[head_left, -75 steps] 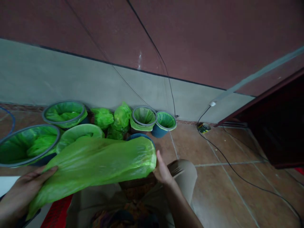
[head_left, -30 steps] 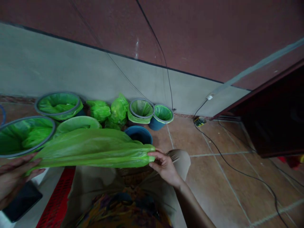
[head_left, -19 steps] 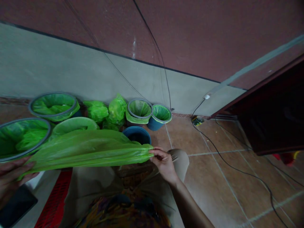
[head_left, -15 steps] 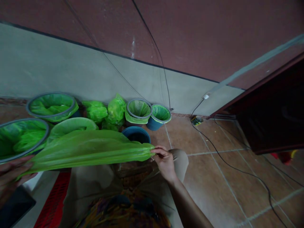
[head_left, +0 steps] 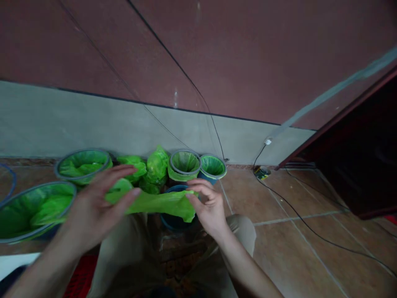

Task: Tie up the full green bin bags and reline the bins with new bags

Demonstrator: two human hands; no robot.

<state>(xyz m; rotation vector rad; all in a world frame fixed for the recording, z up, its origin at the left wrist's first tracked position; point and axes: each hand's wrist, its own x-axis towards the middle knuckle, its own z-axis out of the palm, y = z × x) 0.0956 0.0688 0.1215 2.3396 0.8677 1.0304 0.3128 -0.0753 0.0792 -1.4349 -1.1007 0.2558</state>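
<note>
I hold a thin green plastic bag [head_left: 161, 203] stretched between both hands above my lap. My right hand [head_left: 208, 207] pinches its right end with thumb and fingers. My left hand [head_left: 98, 206] grips the bag's left part, fingers spread over it. Right behind the bag stands an unlined blue bucket [head_left: 175, 219], mostly hidden by the bag.
Several blue buckets lined with green bags stand along the wall: two large ones [head_left: 31, 209] [head_left: 83, 164] at left, two small ones [head_left: 185, 163] [head_left: 212, 167] further right. Knotted green bags [head_left: 157, 164] lie between them. Black cables [head_left: 310, 227] cross the tiled floor; dark furniture [head_left: 359, 165] at right.
My left hand has come in from the far left toward the middle, gathering the bag into a shorter bundle. The right hand rose slightly. The camera tilted upward.
</note>
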